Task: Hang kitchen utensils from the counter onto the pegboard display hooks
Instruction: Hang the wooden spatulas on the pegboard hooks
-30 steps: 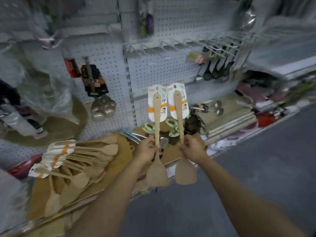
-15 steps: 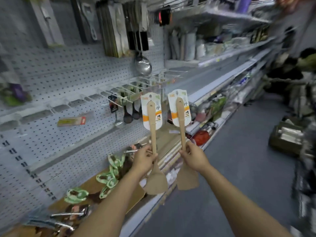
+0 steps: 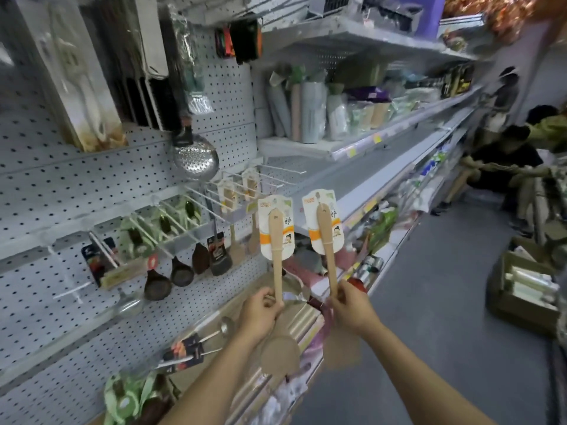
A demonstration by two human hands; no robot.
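- Along a store aisle, before a white pegboard point(image 3: 46, 185), a person raises two wooden spatulas, handles up and blades down.
- Left hand point(image 3: 259, 312) grips the left spatula point(image 3: 277, 271) low on its handle; right hand point(image 3: 351, 308) grips the right spatula point(image 3: 328, 256) the same way.
- Each handle carries a white card with an orange band; the left card point(image 3: 276, 228) and right card point(image 3: 322, 222) show a small cartoon face and one Chinese character, too blurred to read fully.
- Wire hooks point(image 3: 245, 191) jut out just beyond, two similar carded spatulas already hanging there.
- Dark ladles point(image 3: 181, 271) hang at left; a steel skimmer point(image 3: 196, 161) above.
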